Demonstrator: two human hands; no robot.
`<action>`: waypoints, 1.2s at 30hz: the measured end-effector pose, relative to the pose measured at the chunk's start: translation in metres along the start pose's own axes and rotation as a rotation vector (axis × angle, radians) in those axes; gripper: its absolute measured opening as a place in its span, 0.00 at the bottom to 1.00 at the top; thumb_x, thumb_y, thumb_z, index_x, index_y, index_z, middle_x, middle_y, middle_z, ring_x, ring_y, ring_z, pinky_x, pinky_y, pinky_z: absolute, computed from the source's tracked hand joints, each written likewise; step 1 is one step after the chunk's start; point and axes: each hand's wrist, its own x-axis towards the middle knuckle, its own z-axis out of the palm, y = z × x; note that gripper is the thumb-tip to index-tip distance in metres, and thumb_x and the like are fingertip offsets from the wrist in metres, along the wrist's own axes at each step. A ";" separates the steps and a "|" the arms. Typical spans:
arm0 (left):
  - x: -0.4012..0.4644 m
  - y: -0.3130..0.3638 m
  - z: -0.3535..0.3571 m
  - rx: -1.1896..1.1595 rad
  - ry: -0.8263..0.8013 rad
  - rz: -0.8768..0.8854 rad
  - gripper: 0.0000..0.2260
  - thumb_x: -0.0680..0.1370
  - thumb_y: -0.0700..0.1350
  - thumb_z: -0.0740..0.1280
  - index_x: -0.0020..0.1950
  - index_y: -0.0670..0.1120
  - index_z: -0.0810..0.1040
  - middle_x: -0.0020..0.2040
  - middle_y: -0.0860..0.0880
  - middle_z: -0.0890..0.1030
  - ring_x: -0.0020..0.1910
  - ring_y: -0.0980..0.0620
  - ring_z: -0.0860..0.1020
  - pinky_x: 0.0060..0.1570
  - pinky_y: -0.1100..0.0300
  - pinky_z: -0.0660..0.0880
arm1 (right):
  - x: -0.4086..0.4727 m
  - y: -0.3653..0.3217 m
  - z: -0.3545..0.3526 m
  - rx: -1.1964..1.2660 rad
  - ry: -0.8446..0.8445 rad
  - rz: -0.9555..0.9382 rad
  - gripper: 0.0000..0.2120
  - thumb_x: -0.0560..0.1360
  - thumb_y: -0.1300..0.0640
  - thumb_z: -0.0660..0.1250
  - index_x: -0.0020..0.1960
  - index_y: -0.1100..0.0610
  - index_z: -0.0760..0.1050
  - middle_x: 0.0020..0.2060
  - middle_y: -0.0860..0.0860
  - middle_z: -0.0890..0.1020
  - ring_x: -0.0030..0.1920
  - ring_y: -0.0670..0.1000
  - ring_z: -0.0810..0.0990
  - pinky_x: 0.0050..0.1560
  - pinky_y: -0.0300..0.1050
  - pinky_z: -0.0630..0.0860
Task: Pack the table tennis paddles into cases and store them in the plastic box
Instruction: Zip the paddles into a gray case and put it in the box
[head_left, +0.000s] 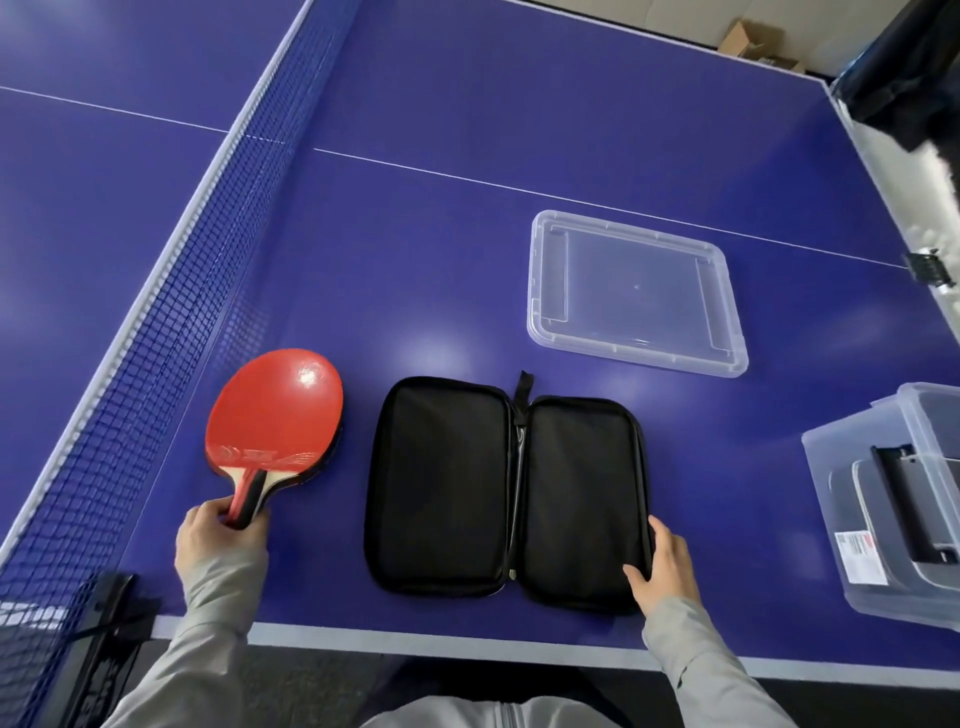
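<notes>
A red-faced paddle (275, 410) lies flat on the blue table, stacked on a second paddle whose black edge shows beneath it. My left hand (218, 540) grips the handle end of the top paddle. A black zip case (506, 491) lies spread open in front of me, both halves facing up with nothing inside. My right hand (662, 566) rests on the case's lower right corner, thumb on the lining and fingers along the edge. The clear plastic box (831, 514) stands at the right edge with a dark case inside it. Its clear lid (636, 293) lies flat farther back.
The table net (171, 291) runs diagonally just left of the paddles, its post clamp (98, 613) at the near left corner. The table's near edge (467, 642) is close to my wrists. A dark object and cardboard boxes sit beyond the far right corner.
</notes>
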 end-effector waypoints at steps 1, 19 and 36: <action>-0.005 0.005 0.001 -0.020 0.001 -0.001 0.09 0.70 0.48 0.73 0.42 0.45 0.77 0.42 0.44 0.77 0.44 0.39 0.76 0.48 0.46 0.73 | 0.000 0.001 0.000 0.004 0.000 -0.002 0.34 0.74 0.63 0.68 0.75 0.58 0.57 0.69 0.59 0.65 0.69 0.58 0.66 0.67 0.51 0.67; -0.215 0.137 0.133 -0.125 -0.232 0.120 0.05 0.69 0.46 0.72 0.43 0.48 0.79 0.43 0.52 0.74 0.46 0.47 0.76 0.45 0.58 0.69 | 0.013 0.030 -0.004 0.131 -0.090 -0.104 0.33 0.75 0.58 0.67 0.75 0.54 0.55 0.68 0.54 0.64 0.66 0.54 0.70 0.63 0.48 0.72; -0.288 0.160 0.215 -0.068 -0.153 -0.027 0.13 0.72 0.42 0.70 0.55 0.39 0.79 0.54 0.42 0.77 0.57 0.43 0.73 0.57 0.52 0.68 | 0.029 0.048 -0.002 0.136 -0.138 -0.255 0.32 0.74 0.57 0.67 0.73 0.54 0.56 0.64 0.53 0.66 0.62 0.55 0.73 0.53 0.47 0.74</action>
